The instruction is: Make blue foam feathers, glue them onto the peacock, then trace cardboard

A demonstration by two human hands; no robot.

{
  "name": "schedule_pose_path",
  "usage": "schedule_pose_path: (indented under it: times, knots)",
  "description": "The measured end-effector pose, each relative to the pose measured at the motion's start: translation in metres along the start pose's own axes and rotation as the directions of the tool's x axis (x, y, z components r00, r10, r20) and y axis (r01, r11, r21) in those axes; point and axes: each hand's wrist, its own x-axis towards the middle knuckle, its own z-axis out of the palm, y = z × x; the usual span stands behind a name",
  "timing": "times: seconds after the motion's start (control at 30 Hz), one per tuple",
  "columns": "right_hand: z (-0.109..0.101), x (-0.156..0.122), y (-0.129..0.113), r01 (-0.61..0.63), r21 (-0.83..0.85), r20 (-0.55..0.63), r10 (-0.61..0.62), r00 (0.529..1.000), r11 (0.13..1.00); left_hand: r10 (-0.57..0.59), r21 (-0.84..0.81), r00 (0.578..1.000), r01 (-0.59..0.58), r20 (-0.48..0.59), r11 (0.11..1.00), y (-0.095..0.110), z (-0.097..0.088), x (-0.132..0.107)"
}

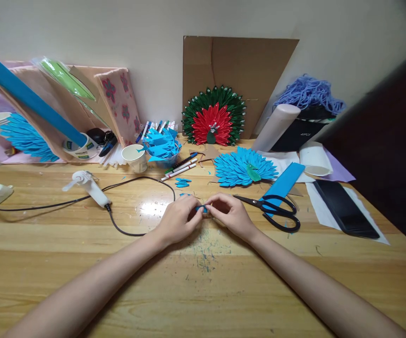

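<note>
Between my two hands, over the middle of the table, is a small blue paper piece. My left hand pinches its left end, and the fingertips of my right hand close on its right end. Just beyond my hands lie several rolled blue paper petals. Right of my right hand rest black-handled scissors, partly over a blue paper strip. Behind them sits a blue paper peacock with a green body.
A white hot glue gun with a black cord lies at left. Farther back stand a paper cup, a tub of blue paper pieces, markers and a red and green peacock before cardboard. A phone lies at right.
</note>
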Motion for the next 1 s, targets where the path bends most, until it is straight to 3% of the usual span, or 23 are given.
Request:
schedule_pose_path:
  times: [0.57,0.83,1.0]
  knots:
    - [0.0016,-0.0042,-0.0033,0.286,-0.225,-0.016,-0.297,0.955,0.931,-0.044,-0.171,0.999,0.046,0.016,0.984,-0.0021,-0.0008,0.0017]
    - [0.0022,-0.0049,-0.0068,0.325,-0.209,-0.015,-0.335,0.942,0.922,-0.096,-0.274,0.995,0.099,0.025,0.957,-0.0043,-0.0014,0.0026]
    - [0.0018,-0.0051,-0.0071,0.308,-0.187,-0.029,-0.318,0.948,0.933,-0.073,-0.292,0.997,0.073,0.01,0.954,-0.0047,-0.0004,0.0018]
